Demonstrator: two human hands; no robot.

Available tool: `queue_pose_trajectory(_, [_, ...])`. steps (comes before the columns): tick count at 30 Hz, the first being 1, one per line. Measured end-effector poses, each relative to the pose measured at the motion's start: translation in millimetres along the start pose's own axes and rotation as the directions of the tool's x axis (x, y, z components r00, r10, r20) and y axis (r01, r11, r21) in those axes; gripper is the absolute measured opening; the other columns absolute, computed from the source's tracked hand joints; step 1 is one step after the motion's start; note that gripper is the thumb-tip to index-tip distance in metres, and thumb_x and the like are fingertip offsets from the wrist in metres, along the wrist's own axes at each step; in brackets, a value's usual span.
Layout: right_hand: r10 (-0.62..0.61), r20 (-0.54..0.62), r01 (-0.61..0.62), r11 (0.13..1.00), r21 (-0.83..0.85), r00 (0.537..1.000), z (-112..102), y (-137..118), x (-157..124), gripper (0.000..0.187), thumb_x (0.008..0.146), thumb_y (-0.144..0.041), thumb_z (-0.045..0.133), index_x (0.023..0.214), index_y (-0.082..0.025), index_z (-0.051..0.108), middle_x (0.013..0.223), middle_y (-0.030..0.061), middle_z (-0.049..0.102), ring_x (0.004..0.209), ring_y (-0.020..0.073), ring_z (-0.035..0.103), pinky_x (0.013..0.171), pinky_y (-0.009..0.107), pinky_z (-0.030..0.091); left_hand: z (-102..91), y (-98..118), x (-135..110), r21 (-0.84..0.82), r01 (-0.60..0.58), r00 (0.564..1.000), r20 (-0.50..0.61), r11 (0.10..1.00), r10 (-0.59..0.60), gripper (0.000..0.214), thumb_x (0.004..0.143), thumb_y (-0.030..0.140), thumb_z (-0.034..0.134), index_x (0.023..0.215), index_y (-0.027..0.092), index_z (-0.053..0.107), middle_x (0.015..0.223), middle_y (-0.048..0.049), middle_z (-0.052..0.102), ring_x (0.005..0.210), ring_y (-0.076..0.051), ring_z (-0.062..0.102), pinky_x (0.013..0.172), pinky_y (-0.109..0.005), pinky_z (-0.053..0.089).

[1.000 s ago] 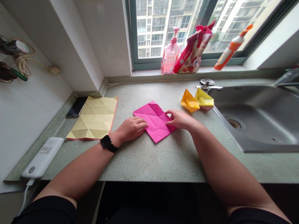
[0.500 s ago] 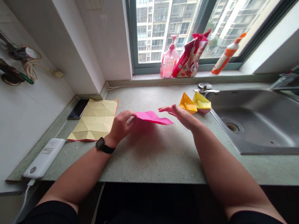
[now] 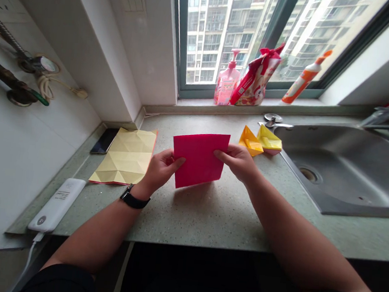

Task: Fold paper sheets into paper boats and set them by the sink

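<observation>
The pink sheet [image 3: 198, 160] has tipped upright over the desk [image 3: 200, 224], your left hand [image 3: 160, 168] and right hand [image 3: 243, 163] each pinching one side, its shaping seemingly left to do, while the orange folded piece [image 3: 250, 141] and yellow folded piece [image 3: 270, 140] look done.

At the centre: one left hand [image 3: 160, 168], one right hand [image 3: 243, 162], one pink sheet [image 3: 200, 158]. At three o'clock: two folded paper shapes [image 3: 249, 141], then one sink [image 3: 338, 157]. At nine: one creased pale paper [image 3: 125, 155] (its layers cannot be counted) and one phone [image 3: 102, 141]. At eight: one power bank [image 3: 58, 204]. At one: one pump bottle [image 3: 226, 85]; at two: one squeeze bottle [image 3: 300, 86]; between them, one bag [image 3: 257, 81].
</observation>
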State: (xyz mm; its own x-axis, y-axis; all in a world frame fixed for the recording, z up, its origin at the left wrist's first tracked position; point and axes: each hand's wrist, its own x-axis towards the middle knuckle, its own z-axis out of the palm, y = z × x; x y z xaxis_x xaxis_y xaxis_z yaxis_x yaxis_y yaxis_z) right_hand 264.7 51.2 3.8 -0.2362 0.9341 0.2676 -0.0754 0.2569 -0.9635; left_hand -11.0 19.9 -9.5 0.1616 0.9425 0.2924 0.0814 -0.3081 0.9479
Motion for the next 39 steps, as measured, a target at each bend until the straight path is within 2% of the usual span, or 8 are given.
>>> queue_pose_trajectory(6, [0.022,-0.042,-0.023,1.0,-0.003,0.999,4,-5,-1,0.039,0.081,-0.059,0.091,0.101,-0.026,0.089,0.097,0.0057,0.085,0.09,0.0254,0.077,0.082,0.041,0.065,5.0,8,0,-0.148,0.101,0.994,-0.017,0.984,-0.105,0.043,0.086,0.059,0.088,0.097,0.018,0.077,0.089,-0.0045,0.079,0.078,-0.019,0.073,0.07,-0.029,0.06])
queue_pose_trajectory(11, [0.167,0.08,-0.171,0.985,0.034,0.983,6,-2,1,0.049,0.075,-0.062,0.095,0.102,-0.023,0.088,0.098,0.0065,0.086,0.092,0.0255,0.078,0.084,0.04,0.064,6.3,5,3,-0.222,0.179,0.984,0.044,0.958,-0.174,0.052,0.08,0.056,0.093,0.109,0.015,0.08,0.103,-0.0093,0.083,0.092,-0.024,0.078,0.08,-0.033,0.063])
queue_pose_trajectory(16, [0.31,0.24,-0.329,0.944,0.041,0.92,10,4,0,0.054,0.073,-0.062,0.096,0.105,-0.02,0.085,0.107,0.0089,0.086,0.096,0.0262,0.079,0.09,0.04,0.064,7.0,-4,4,-0.249,0.236,0.968,-0.026,0.94,-0.25,0.047,0.08,0.054,0.093,0.102,0.014,0.08,0.102,-0.0091,0.084,0.084,-0.021,0.076,0.073,-0.03,0.06])
queue_pose_trajectory(21, [0.445,0.359,-0.47,0.883,-0.02,0.82,9,13,1,0.054,0.069,-0.052,0.101,0.109,-0.019,0.085,0.115,0.0106,0.086,0.101,0.0295,0.08,0.094,0.045,0.065,7.7,-6,6,-0.346,0.311,0.945,0.011,0.885,-0.328,0.047,0.081,0.053,0.092,0.105,0.015,0.079,0.099,-0.0076,0.084,0.084,-0.021,0.078,0.077,-0.032,0.063])
queue_pose_trajectory(24, [0.463,0.367,-0.485,0.874,-0.038,0.807,7,15,1,0.051,0.07,-0.05,0.101,0.108,-0.02,0.086,0.116,0.0103,0.086,0.103,0.0304,0.081,0.097,0.047,0.065,7.5,-5,7,-0.393,0.351,0.932,0.056,0.85,-0.359,0.046,0.084,0.055,0.089,0.105,0.015,0.078,0.097,-0.0084,0.084,0.087,-0.023,0.08,0.081,-0.034,0.065])
queue_pose_trajectory(29, [0.446,0.359,-0.474,0.88,-0.012,0.82,6,12,1,0.051,0.07,-0.051,0.101,0.107,-0.02,0.087,0.118,0.0105,0.085,0.107,0.0308,0.08,0.101,0.047,0.064,4.8,-2,8,-0.447,0.419,0.908,0.18,0.79,-0.379,0.045,0.088,0.054,0.087,0.111,0.015,0.08,0.104,-0.0122,0.085,0.098,-0.027,0.081,0.087,-0.037,0.067])
queue_pose_trajectory(34, [0.388,0.308,-0.405,0.914,-0.01,0.869,6,14,2,0.051,0.071,-0.059,0.097,0.105,-0.021,0.088,0.113,0.0105,0.086,0.102,0.0299,0.08,0.099,0.049,0.064,3.6,-3,9,-0.441,0.358,0.934,0.185,0.823,-0.307,0.049,0.085,0.052,0.091,0.119,0.017,0.081,0.113,-0.0118,0.084,0.109,-0.029,0.08,0.099,-0.042,0.064])
queue_pose_trajectory(39, [-0.042,0.109,0.066,0.971,-0.229,0.993,5,2,-3,0.041,0.082,-0.065,0.088,0.096,-0.027,0.089,0.106,0.0088,0.083,0.103,0.031,0.076,0.098,0.051,0.062,-3.5,11,2,-0.234,0.021,1.0,0.009,0.972,-0.02,0.043,0.086,0.057,0.09,0.112,0.023,0.084,0.115,-0.0093,0.082,0.11,-0.027,0.077,0.104,-0.044,0.061])
